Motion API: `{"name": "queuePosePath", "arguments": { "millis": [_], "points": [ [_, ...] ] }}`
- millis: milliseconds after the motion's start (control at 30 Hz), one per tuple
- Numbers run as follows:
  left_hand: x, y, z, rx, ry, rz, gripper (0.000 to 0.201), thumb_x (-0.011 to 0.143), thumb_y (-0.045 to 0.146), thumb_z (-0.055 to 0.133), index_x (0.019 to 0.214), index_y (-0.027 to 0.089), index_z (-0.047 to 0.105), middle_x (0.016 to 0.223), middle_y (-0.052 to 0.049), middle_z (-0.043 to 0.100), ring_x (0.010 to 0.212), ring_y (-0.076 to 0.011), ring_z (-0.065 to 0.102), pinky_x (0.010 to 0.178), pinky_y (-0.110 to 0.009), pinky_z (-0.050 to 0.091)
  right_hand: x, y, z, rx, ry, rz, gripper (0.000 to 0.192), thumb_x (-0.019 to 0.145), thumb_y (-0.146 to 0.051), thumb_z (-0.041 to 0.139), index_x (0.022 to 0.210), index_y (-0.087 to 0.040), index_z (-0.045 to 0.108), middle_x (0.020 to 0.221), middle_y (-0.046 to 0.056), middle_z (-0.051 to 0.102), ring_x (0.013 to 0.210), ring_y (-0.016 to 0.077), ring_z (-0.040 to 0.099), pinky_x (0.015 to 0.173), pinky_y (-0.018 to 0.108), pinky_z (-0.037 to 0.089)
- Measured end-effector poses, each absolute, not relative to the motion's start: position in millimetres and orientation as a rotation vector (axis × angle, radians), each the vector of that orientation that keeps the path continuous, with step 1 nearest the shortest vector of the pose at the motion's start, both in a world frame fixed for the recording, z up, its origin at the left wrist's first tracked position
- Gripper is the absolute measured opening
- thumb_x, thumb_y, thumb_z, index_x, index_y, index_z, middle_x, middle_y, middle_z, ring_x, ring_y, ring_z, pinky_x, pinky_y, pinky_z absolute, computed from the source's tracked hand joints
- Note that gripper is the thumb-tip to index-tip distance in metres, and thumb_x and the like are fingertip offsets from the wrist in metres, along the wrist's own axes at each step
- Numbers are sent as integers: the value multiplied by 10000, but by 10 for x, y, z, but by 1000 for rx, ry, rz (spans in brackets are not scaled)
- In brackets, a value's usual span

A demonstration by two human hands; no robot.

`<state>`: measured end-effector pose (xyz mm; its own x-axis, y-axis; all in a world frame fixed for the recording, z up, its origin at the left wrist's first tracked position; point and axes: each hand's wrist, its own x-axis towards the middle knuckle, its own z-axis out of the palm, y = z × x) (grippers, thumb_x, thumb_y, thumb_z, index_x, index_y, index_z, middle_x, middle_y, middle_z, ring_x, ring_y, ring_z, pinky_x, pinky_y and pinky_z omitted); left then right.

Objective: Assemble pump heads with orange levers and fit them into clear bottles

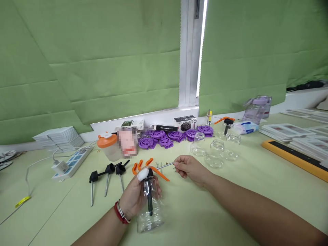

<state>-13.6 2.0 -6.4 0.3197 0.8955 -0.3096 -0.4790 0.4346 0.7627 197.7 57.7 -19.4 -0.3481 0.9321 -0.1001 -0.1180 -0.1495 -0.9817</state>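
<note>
My left hand [134, 195], its thumb wrapped in white, is closed around a clear bottle [156, 218] standing in front of me. The bottle has a black top piece [150, 173], and a black tube [148, 198] hangs down inside. A curved orange lever [162, 174] sticks out from the top toward the right. Between the fingers of my right hand [188, 168] is pinched a thin metal rod [166, 165], which reaches left to the black top. Its far end is hidden behind the lever. Loose orange levers [140, 164] lie just behind the bottle.
Black parts with metal rods [109, 169] lie at left, near a power strip [74, 162] and an orange-lidded cup [107, 147]. Several purple parts [166, 135] stretch along the back. Clear bottles [217, 153] stand right of centre; a yellow-black bar [294, 160] is at far right.
</note>
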Motion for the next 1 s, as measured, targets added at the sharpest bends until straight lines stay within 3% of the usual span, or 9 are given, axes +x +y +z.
{"name": "queuePosePath", "arguments": {
  "millis": [167,367,467,567,667,833,1000],
  "points": [
    [-124,16,-48,616,828,990,264,787,423,588,839,164,580,767,-54,619,597,-214,631,565,-353,493,1967,595,-189,-1060,-1246,1682,421,757,-552,589,686,-138,558,514,-15,549,382,50,398,383,205,247],
    [-117,25,-38,633,867,973,275,772,427,597,812,154,586,737,-60,613,571,-203,627,546,-337,491,1964,625,-229,-949,-1240,1611,317,623,-348,759,788,-143,582,614,-16,610,472,61,483,464,209,364],
    [-128,40,-48,670,860,1001,264,772,410,601,848,157,588,766,-61,614,582,-209,633,546,-344,494,1962,630,-237,-916,-1206,1641,338,636,-379,754,809,-142,587,666,1,632,504,71,523,496,220,404],
    [-134,43,-52,670,856,1006,263,780,406,597,841,150,593,761,-64,612,586,-214,633,555,-353,499,1955,624,-229,-1000,-1201,1672,372,725,-500,653,732,-139,565,607,4,607,443,65,486,406,201,331],
    [-138,40,-53,627,848,980,262,788,408,592,818,147,598,753,-64,614,592,-212,633,572,-354,501,1950,621,-224,-1074,-1242,1631,356,748,-483,629,686,-143,546,541,-14,569,398,51,430,376,192,269],
    [-163,57,-80,638,825,979,275,800,413,583,823,141,614,777,-79,634,612,-215,639,597,-363,506,1953,634,-237,-955,-1289,1549,254,678,-354,700,740,-153,557,629,-5,610,486,68,478,458,206,356],
    [-192,94,-100,616,810,984,277,800,421,580,824,146,606,763,-73,654,610,-210,638,574,-348,512,1966,677,-265,-959,-1367,1401,184,700,-300,658,804,-170,579,686,-8,606,534,77,484,550,234,408]
  ]
}}
